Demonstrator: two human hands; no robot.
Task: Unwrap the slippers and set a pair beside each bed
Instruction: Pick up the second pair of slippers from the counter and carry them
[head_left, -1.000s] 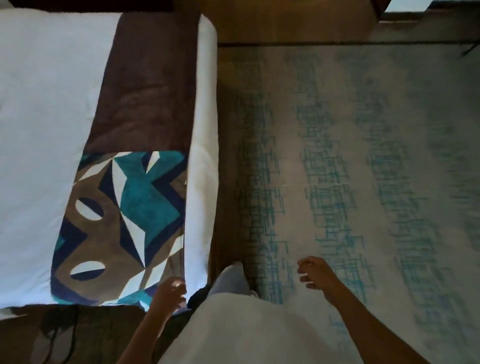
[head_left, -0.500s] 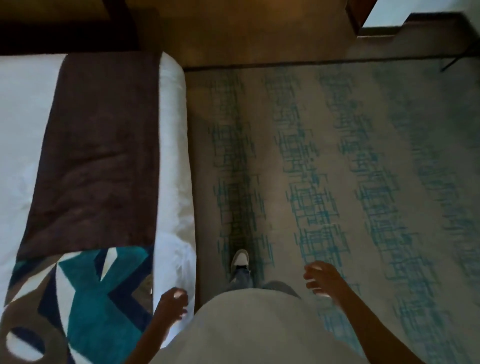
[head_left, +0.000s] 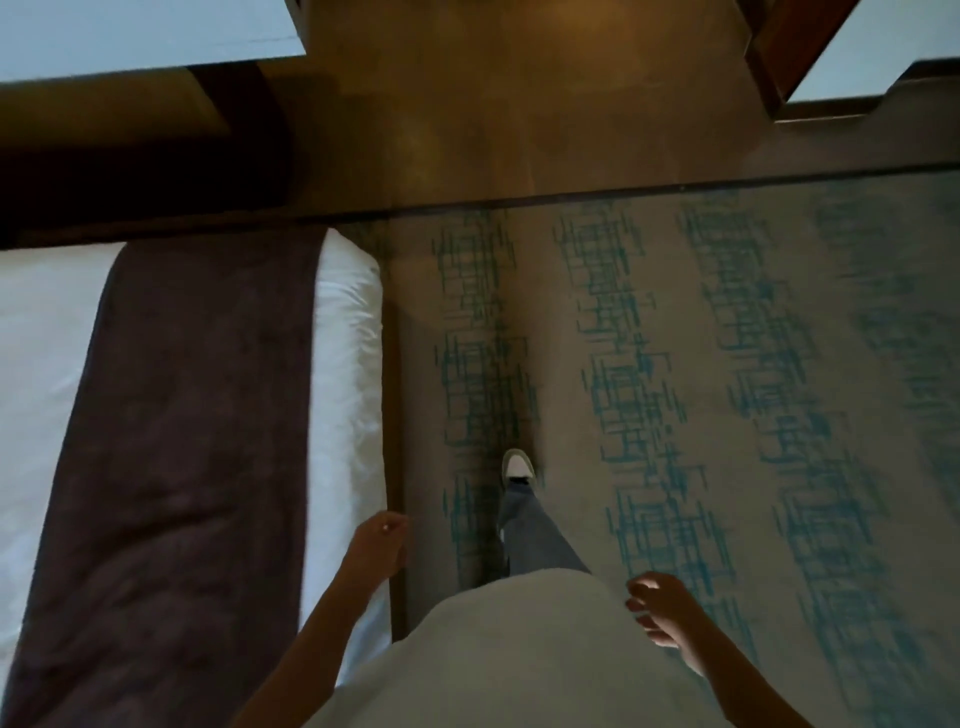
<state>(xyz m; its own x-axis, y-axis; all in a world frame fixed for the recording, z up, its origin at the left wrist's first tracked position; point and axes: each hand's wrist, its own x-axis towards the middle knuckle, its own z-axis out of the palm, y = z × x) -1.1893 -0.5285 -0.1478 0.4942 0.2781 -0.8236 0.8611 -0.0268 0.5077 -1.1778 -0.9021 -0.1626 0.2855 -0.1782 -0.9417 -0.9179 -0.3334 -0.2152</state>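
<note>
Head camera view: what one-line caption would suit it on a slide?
Both hands empty, left hand and right hand, a person walks the patterned carpet alongside a bed.

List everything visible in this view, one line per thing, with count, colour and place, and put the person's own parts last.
bed: one, white linen, left side, its edge along the carpet
bed runner: one, dark brown, laid across the bed
carpet: one, beige with teal crosshatch stripes, centre and right
wooden floor: one strip, brown, beyond the carpet at the top
slippers: none in view
shoe: one, white and grey, on the carpet near the bed edge
trouser leg: one, grey-blue, stepping forward
shirt: one, light grey, bottom centre
left hand: one, loosely curled, empty, over the bed edge
right hand: one, fingers loosely spread, empty, above the carpet
</note>
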